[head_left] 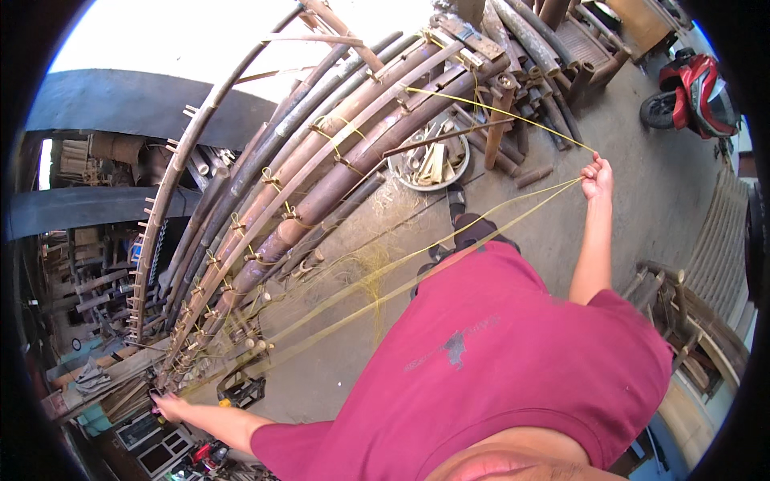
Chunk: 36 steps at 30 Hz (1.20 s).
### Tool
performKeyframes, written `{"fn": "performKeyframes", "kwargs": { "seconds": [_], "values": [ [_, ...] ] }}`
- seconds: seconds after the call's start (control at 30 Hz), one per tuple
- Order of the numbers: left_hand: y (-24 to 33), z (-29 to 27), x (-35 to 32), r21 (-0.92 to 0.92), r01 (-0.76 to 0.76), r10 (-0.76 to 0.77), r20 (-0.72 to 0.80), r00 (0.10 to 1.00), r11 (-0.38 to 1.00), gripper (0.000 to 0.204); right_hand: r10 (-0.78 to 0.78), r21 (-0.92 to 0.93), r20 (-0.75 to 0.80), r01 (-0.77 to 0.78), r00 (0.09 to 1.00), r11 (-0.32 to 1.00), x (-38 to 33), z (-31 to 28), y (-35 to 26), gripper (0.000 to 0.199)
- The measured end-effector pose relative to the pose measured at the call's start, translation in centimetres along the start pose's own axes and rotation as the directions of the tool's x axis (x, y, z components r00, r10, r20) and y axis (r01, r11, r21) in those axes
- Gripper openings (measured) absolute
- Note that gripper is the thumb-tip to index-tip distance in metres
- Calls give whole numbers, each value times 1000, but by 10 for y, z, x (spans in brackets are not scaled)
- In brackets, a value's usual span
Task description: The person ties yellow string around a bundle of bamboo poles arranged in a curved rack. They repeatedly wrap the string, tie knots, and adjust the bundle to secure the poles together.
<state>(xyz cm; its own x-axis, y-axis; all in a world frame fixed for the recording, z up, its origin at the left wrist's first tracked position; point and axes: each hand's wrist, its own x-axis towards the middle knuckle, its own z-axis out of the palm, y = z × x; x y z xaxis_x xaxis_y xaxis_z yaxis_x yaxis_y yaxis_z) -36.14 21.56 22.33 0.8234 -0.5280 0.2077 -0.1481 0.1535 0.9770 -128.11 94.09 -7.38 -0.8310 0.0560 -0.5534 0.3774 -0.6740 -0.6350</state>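
Note:
My right hand (596, 178), held out to the right, is closed on a thin yellow cord (501, 117). From that hand one taut strand runs up to the bamboo frame (321, 200); two looser strands slope down toward the lower left. The frame is made of long brown bamboo poles, bound at intervals with yellow cord ties. Far out at the lower left, my left hand (168, 406) is by the near ends of the poles, close to where the yellow strands lead. Its fingers are blurred, so their grip is unclear. A loose yellow tangle (370, 276) hangs between the hands.
A white basin (433, 183) of bamboo pieces stands on the concrete floor beyond my legs. Cut bamboo poles (533, 48) are heaped at the back. A red motorbike (699, 96) is parked at the far right. A curved pole with pegs (164, 188) rises at left.

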Motion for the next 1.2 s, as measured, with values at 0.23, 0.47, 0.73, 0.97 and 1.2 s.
{"fn": "performKeyframes", "kwargs": {
  "seconds": [0.23, 0.47, 0.73, 0.97, 1.2],
  "values": [
    [-74, 9, -282, 262, -945, -678, 659, 324, -196, 110, 75, -691, 584, 543, 808, -476, 17, 90, 88, 51],
    [-48, 182, -705, -431, -465, 220, 870, -442, 773, 46, 53, -385, 909, 882, 413, -271, -37, 286, 214, 36],
    [-103, 277, -798, -468, -595, 104, 834, -541, 653, 31, 152, -194, 954, 920, 257, -341, -56, 298, 265, 21],
    [-108, 277, -787, -405, -573, 150, 886, -440, 712, 24, 547, 92, 837, 983, 12, -162, -41, 350, 247, 15],
    [-91, 275, -805, -232, -504, 22, 921, -388, 832, 21, 757, 133, 652, 989, -38, -64, -34, 401, 242, 18]
  ]
}}
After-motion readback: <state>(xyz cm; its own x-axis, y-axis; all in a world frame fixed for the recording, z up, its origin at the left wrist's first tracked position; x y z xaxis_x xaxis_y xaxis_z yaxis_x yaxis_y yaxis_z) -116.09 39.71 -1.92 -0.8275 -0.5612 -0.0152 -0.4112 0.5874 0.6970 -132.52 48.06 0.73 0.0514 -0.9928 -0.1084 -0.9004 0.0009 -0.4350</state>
